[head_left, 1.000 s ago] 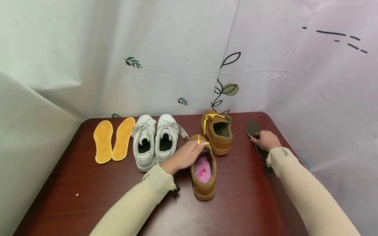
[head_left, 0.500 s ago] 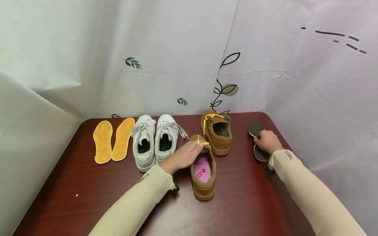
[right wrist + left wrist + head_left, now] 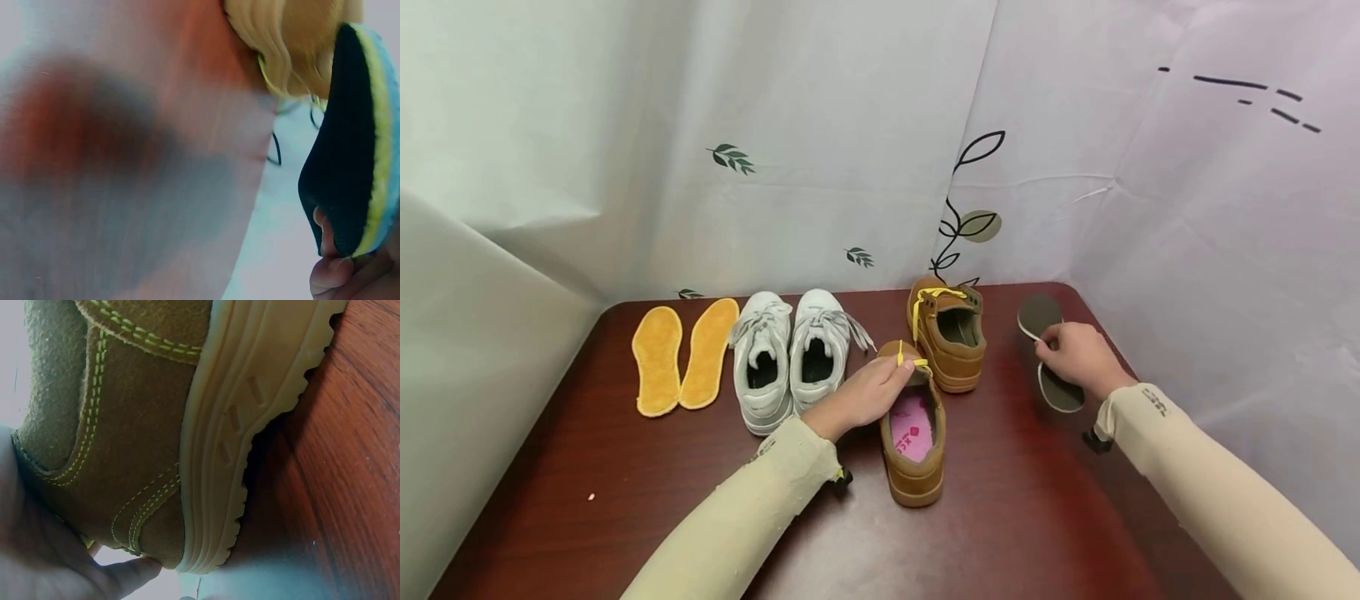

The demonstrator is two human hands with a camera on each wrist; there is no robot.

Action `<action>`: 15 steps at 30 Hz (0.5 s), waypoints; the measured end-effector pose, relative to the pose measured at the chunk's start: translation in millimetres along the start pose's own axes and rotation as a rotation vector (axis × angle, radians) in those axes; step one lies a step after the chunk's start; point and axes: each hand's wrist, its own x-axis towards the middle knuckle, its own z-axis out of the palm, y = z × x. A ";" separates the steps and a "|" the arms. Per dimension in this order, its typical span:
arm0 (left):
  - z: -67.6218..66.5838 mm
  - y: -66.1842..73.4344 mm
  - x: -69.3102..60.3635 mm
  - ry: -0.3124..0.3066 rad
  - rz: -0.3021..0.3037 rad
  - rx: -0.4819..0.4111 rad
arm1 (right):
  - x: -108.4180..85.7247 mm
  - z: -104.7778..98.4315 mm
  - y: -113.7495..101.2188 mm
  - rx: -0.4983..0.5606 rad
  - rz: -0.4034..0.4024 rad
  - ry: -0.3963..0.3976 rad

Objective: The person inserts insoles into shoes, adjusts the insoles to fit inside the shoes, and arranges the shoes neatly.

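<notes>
Head view: near brown shoe (image 3: pixel 916 482) sits way left of right hand (image 3: pixel 1081 358), running near-to-far
Right hand: pinching dark insole (image 3: pixel 1040 314)
Left hand (image 3: pixel 865 395): closer, gripping it

In the head view the light is soft and fairly even, tinting the curtain (image 3: pixel 850 100) greenish at left and pinkish at right. A pale glare spreads over the near middle of the table (image 3: pixel 1015 517), and a soft shadow lies beneath the right forearm (image 3: pixel 1217 483). The left wrist view is dimmer: the shoe (image 3: pixel 137 425) sits in shade, its stitching sharp, against burnt-out white at the left edge. The right wrist view is hazy, the tabletop smeared with blurred reflections, the insole (image 3: pixel 340 144) nearly black on its dark face.
</notes>
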 end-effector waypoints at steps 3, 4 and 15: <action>-0.4 0.1 0.3 0.002 -0.004 0.001 | -7.3 -1.1 -11.6 0.006 -0.042 0.024; -0.2 0.1 0.2 0.001 -0.008 -0.002 | -10.3 -2.1 -15.4 0.010 -0.047 0.029; 0.0 -0.1 -0.1 0.003 0.012 -0.011 | -44.4 -19.2 -72.9 0.048 -0.175 0.117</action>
